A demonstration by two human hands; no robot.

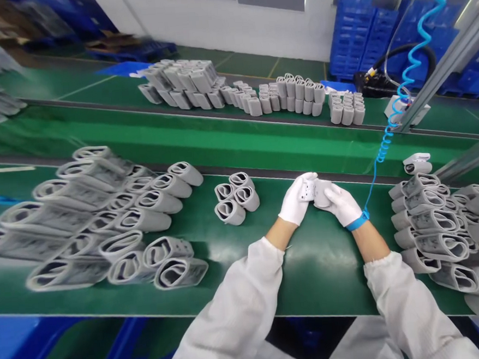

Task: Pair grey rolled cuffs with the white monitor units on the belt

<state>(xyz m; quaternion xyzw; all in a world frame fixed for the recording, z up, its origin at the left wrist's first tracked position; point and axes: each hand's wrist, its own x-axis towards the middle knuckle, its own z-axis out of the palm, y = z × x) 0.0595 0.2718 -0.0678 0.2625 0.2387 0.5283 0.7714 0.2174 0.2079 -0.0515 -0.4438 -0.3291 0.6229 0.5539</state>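
Both my hands wear white gloves and meet over the green belt [320, 272]. My left hand [296, 200] is closed around the left side of a small white and grey cuff-shaped device [315, 191]. My right hand [343, 205], with a blue wrist strap [358, 221], grips the same device from the right. Just left of my hands stands a small cluster of grey cuffs [236, 197]. More grey cuffs lie stacked at the left [115, 226] and at the right [439, 225].
A blue coiled cord [410, 69] runs from my wrist strap up to a metal frame post [440, 61]. Across the far belt stand rows of grey cuffs [253, 91]. Blue crates [360, 29] are stacked at the back right. A blue bin edge [13, 348] is below left.
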